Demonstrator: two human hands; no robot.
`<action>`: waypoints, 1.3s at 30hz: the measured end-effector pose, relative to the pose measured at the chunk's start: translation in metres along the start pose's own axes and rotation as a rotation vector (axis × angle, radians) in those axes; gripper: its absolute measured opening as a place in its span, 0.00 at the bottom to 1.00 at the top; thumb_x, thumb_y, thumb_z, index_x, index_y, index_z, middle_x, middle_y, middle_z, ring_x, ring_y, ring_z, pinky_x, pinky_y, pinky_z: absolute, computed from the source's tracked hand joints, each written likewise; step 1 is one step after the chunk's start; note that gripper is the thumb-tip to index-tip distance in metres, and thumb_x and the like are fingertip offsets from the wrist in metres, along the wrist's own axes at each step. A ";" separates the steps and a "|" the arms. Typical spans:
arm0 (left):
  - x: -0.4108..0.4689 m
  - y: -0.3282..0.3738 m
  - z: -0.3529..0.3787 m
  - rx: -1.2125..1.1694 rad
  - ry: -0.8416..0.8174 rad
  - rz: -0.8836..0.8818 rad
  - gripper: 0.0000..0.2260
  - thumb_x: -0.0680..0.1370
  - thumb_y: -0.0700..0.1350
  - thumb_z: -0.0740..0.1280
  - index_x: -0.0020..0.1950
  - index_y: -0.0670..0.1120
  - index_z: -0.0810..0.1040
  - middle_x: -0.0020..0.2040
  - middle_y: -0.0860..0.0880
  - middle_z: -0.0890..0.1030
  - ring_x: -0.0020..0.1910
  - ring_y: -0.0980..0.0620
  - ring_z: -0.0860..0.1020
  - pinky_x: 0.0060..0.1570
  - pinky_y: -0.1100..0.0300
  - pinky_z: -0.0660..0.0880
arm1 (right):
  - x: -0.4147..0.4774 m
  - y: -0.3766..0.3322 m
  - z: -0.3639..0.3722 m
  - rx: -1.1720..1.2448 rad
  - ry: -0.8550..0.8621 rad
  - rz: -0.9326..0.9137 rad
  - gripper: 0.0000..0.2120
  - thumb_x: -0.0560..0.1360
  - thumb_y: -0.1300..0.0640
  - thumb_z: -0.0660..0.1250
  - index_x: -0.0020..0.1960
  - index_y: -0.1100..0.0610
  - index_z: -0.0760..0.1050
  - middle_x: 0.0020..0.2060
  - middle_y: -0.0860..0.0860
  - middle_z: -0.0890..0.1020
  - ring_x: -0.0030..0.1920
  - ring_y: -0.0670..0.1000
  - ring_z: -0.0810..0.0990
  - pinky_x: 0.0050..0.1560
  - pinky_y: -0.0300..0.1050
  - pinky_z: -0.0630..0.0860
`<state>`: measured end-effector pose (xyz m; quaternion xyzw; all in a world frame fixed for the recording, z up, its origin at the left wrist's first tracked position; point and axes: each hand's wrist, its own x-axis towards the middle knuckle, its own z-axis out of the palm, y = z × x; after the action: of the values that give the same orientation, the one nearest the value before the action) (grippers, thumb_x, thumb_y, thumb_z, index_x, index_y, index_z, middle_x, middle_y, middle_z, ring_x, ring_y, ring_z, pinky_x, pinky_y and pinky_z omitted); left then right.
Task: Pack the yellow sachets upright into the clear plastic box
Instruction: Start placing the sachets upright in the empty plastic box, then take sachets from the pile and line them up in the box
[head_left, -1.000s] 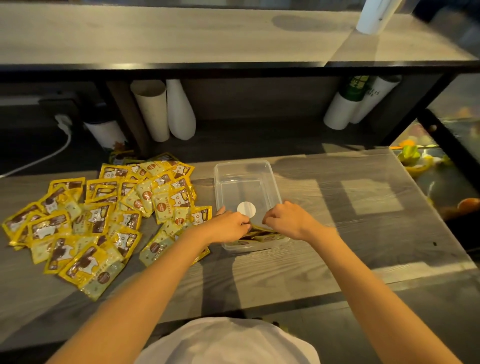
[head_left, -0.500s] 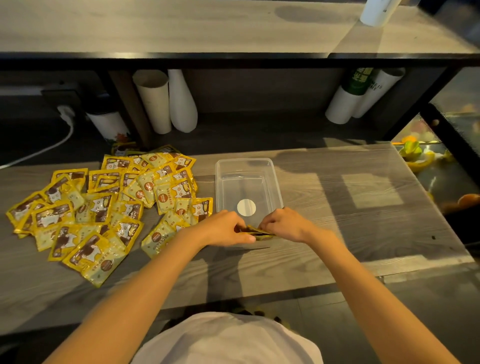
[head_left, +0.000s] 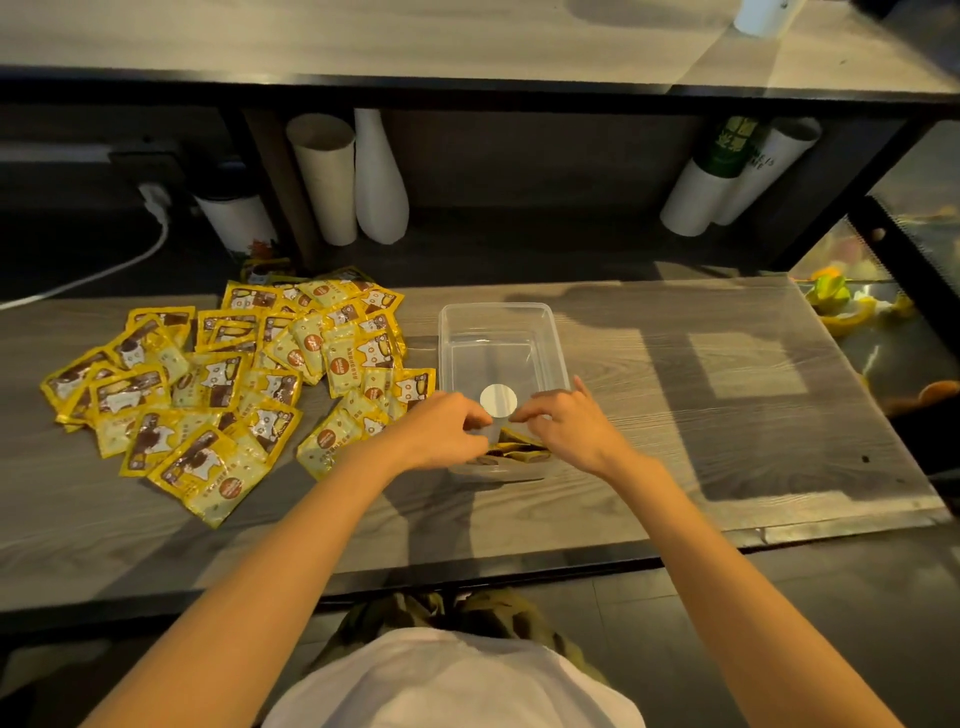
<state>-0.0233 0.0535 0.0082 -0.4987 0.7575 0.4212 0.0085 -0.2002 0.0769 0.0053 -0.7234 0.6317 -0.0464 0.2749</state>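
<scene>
Gently, we should square the sachets (head_left: 521, 450) upright against the 6 o'clock wall of the clear box (head_left: 497, 313), left grip (head_left: 448, 432) pinching them, right grip (head_left: 570, 430) atop them (whether it clasps, we cannot tell), before reaching for the 9 o'clock pile (head_left: 234, 384).

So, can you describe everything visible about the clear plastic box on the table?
The clear plastic box is rectangular and open-topped, with rounded corners and thin see-through walls. It stands flat on the grey wood-grain table, right of the loose sachet pile. A round white sticker shows at its bottom. Most of it is empty; a few yellow sachets sit at its near end, where the left hand and right hand reach in.
</scene>
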 end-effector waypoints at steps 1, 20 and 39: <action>-0.003 0.000 -0.005 -0.022 0.059 -0.004 0.11 0.70 0.44 0.64 0.50 0.45 0.80 0.46 0.43 0.79 0.46 0.46 0.76 0.49 0.54 0.74 | 0.002 -0.004 -0.001 -0.003 0.029 -0.020 0.17 0.76 0.63 0.56 0.58 0.54 0.79 0.60 0.51 0.80 0.65 0.52 0.71 0.72 0.48 0.51; -0.039 -0.128 -0.011 -0.072 0.191 -0.624 0.37 0.75 0.45 0.68 0.76 0.43 0.49 0.76 0.41 0.53 0.76 0.41 0.53 0.72 0.51 0.58 | 0.090 -0.136 0.079 -0.171 -0.304 -0.038 0.26 0.76 0.69 0.57 0.73 0.59 0.57 0.68 0.61 0.68 0.67 0.62 0.70 0.58 0.52 0.72; -0.059 -0.136 -0.057 -0.231 0.579 -0.550 0.08 0.71 0.41 0.73 0.48 0.43 0.77 0.56 0.40 0.77 0.57 0.43 0.75 0.47 0.56 0.69 | 0.123 -0.152 0.075 -0.163 -0.208 0.014 0.17 0.75 0.61 0.63 0.64 0.61 0.70 0.63 0.58 0.74 0.64 0.59 0.73 0.57 0.48 0.72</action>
<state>0.1329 0.0402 -0.0150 -0.7780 0.5149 0.3279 -0.1484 -0.0098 -0.0058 -0.0236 -0.7397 0.6066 0.0820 0.2797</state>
